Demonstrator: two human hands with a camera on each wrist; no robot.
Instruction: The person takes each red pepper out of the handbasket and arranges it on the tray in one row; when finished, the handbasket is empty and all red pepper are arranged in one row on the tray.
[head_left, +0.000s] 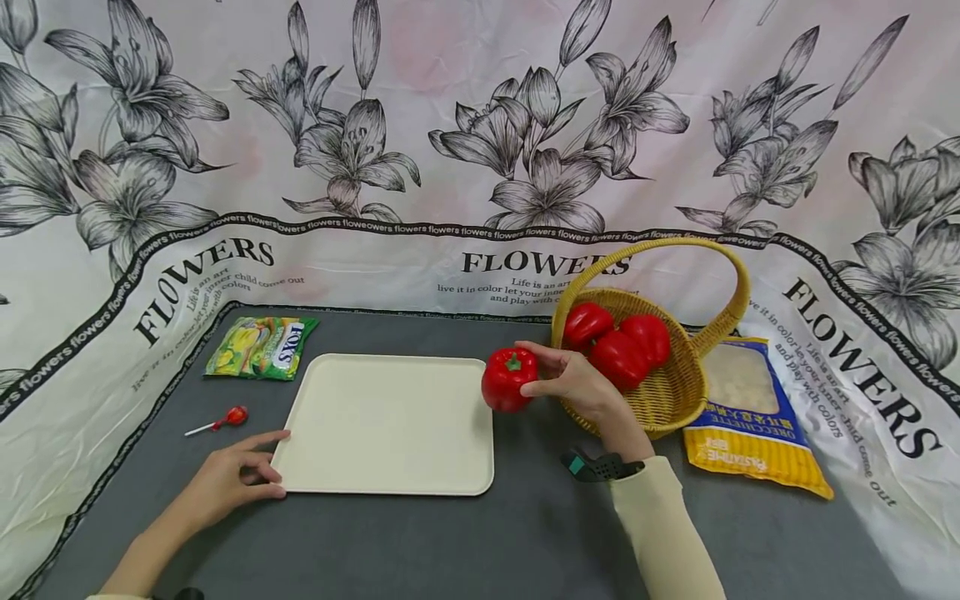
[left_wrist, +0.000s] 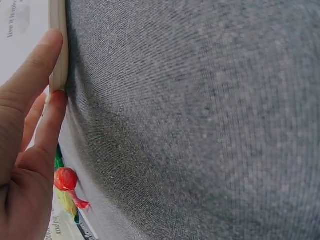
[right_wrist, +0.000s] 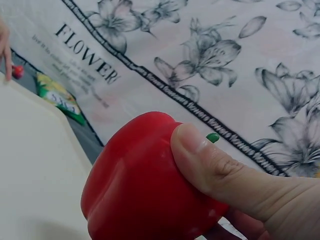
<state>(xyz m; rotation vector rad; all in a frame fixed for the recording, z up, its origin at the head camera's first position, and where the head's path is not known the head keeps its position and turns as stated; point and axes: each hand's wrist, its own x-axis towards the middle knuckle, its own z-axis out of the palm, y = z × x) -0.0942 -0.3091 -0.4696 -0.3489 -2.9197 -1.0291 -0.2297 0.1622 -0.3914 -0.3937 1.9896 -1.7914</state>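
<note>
My right hand point(head_left: 573, 383) grips a red bell pepper point(head_left: 509, 380) between thumb and fingers, near the right end of a cream tray point(head_left: 390, 425). The pepper's green stem shows beside the thumb in the right wrist view, where the pepper point(right_wrist: 145, 185) fills the lower middle. At the tray's left end, my left hand point(head_left: 225, 483) touches the edge near the front corner. Its thumb and a finger meet the rim of the tray point(left_wrist: 59, 55) in the left wrist view. More red bell peppers point(head_left: 618, 354) lie in a yellow wicker basket point(head_left: 675, 400) just right of my right hand.
A red lollipop point(head_left: 237, 415) lies left of the tray, with a green FOX'S candy bag point(head_left: 262, 347) behind it. The basket's tall handle point(head_left: 738, 292) arches upward. Beside the basket is a blue and yellow pasta bag point(head_left: 750, 425). A flowered cloth point(head_left: 420, 167) hangs behind the grey table.
</note>
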